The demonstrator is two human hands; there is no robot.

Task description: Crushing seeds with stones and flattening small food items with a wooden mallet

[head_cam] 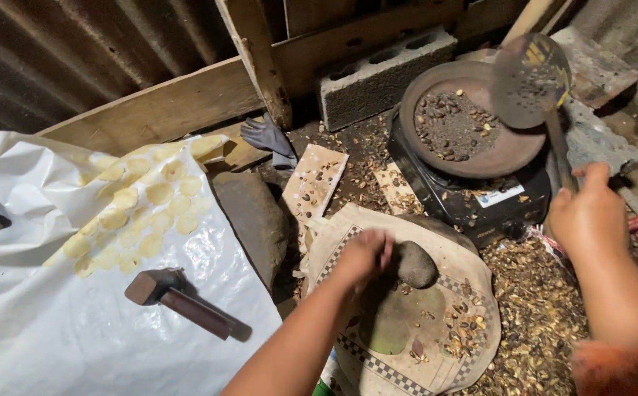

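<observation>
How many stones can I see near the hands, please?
2. A small dark stone lies on the cloth beside the left hand; a long grey stone lies left of it. Others may be hidden.

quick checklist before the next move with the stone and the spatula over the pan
1. Left hand grips the dark stone: ok, fingers wrap its side.
2. Stone sits over the patterned cloth: ok.
3. Right hand holds the spatula handle: ok, fist closed round it.
4. Spatula blade clear of the pan: ok, raised and tilted above the rim.
5. Seeds in the pan stay inside: ok, heaped at the centre.
6. Burner switched on: cannot tell.
</observation>
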